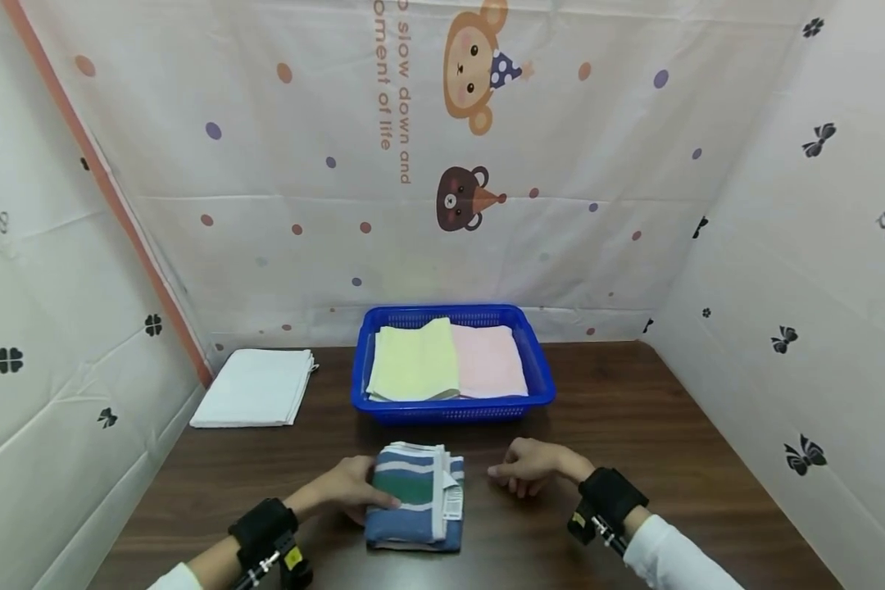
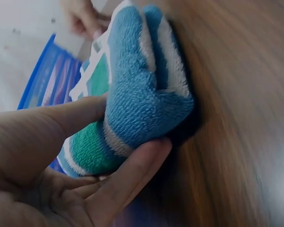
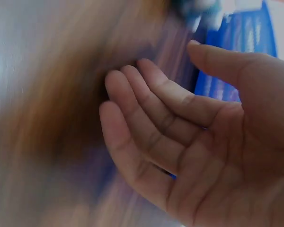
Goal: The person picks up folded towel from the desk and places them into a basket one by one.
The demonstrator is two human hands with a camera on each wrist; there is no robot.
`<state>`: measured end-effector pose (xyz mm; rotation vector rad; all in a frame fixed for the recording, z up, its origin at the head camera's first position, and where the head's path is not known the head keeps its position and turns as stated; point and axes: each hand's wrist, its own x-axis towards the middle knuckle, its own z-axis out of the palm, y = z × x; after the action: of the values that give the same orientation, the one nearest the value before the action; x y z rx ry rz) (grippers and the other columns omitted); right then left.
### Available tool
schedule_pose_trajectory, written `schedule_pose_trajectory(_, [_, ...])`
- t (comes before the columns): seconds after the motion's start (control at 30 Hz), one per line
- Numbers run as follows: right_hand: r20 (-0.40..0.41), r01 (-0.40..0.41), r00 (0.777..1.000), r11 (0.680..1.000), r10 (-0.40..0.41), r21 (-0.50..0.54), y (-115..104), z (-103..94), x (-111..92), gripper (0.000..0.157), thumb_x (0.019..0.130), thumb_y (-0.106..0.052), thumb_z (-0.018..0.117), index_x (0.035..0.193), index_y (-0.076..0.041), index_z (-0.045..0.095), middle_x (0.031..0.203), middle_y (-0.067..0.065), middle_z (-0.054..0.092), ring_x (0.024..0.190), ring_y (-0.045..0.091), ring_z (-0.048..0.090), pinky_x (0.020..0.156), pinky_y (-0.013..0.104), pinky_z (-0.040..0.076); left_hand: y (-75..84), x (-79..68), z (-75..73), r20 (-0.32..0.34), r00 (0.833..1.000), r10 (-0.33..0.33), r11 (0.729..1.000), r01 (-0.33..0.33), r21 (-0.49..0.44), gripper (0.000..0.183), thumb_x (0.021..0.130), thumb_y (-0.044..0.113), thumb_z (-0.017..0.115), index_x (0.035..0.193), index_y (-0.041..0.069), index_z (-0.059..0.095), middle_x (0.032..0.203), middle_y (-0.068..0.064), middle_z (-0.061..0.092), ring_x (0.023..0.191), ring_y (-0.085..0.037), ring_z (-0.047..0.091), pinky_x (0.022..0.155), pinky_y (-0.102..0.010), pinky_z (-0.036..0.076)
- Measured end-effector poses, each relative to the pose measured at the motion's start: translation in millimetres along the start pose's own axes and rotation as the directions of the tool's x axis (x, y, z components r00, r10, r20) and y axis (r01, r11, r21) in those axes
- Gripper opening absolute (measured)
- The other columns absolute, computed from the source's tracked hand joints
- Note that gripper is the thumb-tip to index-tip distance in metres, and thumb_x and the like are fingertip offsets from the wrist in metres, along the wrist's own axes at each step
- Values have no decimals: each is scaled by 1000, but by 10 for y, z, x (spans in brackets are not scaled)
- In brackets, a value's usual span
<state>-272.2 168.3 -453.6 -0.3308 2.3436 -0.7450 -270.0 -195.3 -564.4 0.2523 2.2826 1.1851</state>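
A folded towel (image 1: 406, 524) with blue, green and white stripes lies on the table in front of the basket, a white label on its right side. My left hand (image 1: 350, 489) grips its left edge, thumb on top and fingers under the side. In the left wrist view the towel (image 2: 132, 99) shows its thick folded layers between thumb and fingers. To the right of the towel, apart from it, is my right hand (image 1: 531, 467). Its fingers (image 3: 156, 127) are loosely bent in the right wrist view, and the palm holds nothing.
Behind the towel stands a blue basket (image 1: 453, 412) with a folded yellow towel (image 1: 415, 360) and a folded pink towel (image 1: 489, 360) side by side. A white folded cloth stack (image 1: 254, 388) lies at the back left of the brown table (image 1: 619, 410). Printed sheets (image 1: 324, 246) wall three sides.
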Motion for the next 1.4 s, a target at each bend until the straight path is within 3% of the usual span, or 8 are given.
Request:
schedule_pose_trajectory(0.2, [67,103,992,988,-110,112,-208,196,24,42,102,-37,62,84,0,71,75,11,72,66,18,68,61,39,63,230,113,201,33,999,-19,985,24,-169,92,69,55,91,136,3,55,111,-14,66,88,-26,70,57,-40,63])
schedule_pose_trajectory(0.43, [37,187,982,982,-187,2,29,390,316,46,93,-62,65,82,-16,66,70,-5,65,60,10,65,54,28,59,887,-438,205,67,997,-46,968,61,-243,48,104,32,60,128,-8,52,106,-18,69,84,-23,70,71,-39,65])
schedule_pose_trajectory(0.6, [-30,230,973,968,-228,103,-117,410,249,39,95,-45,70,103,-6,70,83,-1,69,68,11,65,58,30,58,882,-502,170,120,992,-38,934,78,-348,51,102,23,63,134,-11,44,112,-18,69,96,-22,71,81,-39,64])
schedule_pose_trajectory(0.8, [-79,203,978,961,-192,188,-294,395,130,31,93,-22,76,114,-1,68,94,5,73,80,14,64,67,36,61,873,-486,200,66,998,20,926,7,-377,70,93,21,76,143,-8,38,122,-18,68,105,-24,70,85,-44,62])
schedule_pose_trajectory(1.03, [-61,290,956,900,-286,326,-264,252,1,41,96,-20,72,128,4,62,108,11,75,91,13,67,80,32,60,1078,-596,269,-34,998,58,894,-67,-442,59,91,13,74,137,-3,41,120,-13,70,103,-21,69,80,-40,62])
schedule_pose_trajectory(1.23, [-114,366,929,830,-352,421,-300,39,-319,51,98,-25,70,137,3,55,114,11,72,97,15,68,83,30,59,1418,-718,101,-3,986,165,872,-147,-467,74,89,12,74,150,-1,34,129,-17,67,108,-22,69,85,-40,60])
schedule_pose_trajectory(1.3, [-161,383,924,827,-348,411,-356,-80,-394,53,98,-26,70,138,3,53,114,12,72,97,17,69,82,32,60,1569,-723,3,-14,981,192,869,-177,-461,76,90,12,74,152,0,33,132,-19,65,109,-23,69,88,-42,61])
schedule_pose_trajectory(1.4, [-267,385,914,860,-305,335,-510,-363,-420,54,97,-27,70,138,4,53,113,15,70,93,18,68,79,33,61,1823,-634,-174,-74,986,151,882,-168,-441,76,89,17,77,152,4,36,133,-21,63,107,-26,69,94,-46,58])
